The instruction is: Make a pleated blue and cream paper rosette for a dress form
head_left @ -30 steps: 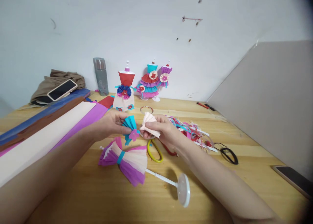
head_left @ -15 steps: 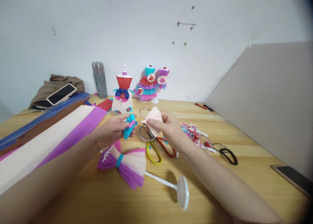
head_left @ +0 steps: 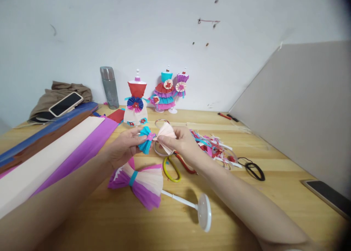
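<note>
My left hand point(head_left: 127, 145) pinches a pleated blue paper fan point(head_left: 144, 144) with a small pink flower point(head_left: 150, 136) on its right side. In my right hand point(head_left: 182, 141) is a pleated pale pink paper fan point(head_left: 167, 133), its narrow end pointing left at the flower. The two pieces meet or nearly meet; which of these I cannot tell. Below my hands, a small dress stand point(head_left: 146, 185) in purple and cream paper with a blue waistband lies on its side, its white round base point(head_left: 204, 212) to the right.
Scissors point(head_left: 172, 169) with yellow and red handles lie under my right hand, near paper scraps point(head_left: 214, 148). Long crepe paper sheets point(head_left: 63, 145) cover the left side. Three dressed stands point(head_left: 137, 105) and a flask point(head_left: 109, 88) are at the back; a phone point(head_left: 327, 196) is at right.
The pale pink fan has moved left towards the blue one, and the blue fan has turned so that its flower faces right. The view has shifted slightly.
</note>
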{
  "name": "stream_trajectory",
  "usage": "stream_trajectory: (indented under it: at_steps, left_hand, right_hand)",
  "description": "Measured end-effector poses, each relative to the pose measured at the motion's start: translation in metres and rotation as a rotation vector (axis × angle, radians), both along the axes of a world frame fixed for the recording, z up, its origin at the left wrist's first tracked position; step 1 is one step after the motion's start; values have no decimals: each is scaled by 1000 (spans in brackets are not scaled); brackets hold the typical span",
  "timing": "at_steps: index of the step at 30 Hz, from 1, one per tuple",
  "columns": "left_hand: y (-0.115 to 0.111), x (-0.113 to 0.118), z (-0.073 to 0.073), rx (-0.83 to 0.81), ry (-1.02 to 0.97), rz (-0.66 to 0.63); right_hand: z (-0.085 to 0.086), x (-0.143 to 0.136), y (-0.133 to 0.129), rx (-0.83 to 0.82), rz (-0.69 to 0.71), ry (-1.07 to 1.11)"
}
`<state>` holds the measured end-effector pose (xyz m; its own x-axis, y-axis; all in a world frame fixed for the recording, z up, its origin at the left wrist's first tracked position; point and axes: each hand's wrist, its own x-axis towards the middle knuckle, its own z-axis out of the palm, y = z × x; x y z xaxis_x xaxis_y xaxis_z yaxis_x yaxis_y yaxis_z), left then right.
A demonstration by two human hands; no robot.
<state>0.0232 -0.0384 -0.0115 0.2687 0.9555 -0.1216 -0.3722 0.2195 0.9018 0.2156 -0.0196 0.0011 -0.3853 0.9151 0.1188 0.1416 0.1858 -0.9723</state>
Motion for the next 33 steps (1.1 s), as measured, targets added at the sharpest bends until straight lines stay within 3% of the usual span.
stream_trajectory:
  at_steps: [13,23,33]
  left_hand:
    - [-8,9,2,221,223,245]
    - [-11,7,10,302,310,182]
    - [-10,4,9,250,318,71]
  right_hand:
    - [1,-7,-4,-201,2,182]
    - [2,-4,-3,-4,-9,30]
    - [0,-3,-3,-31,26,46]
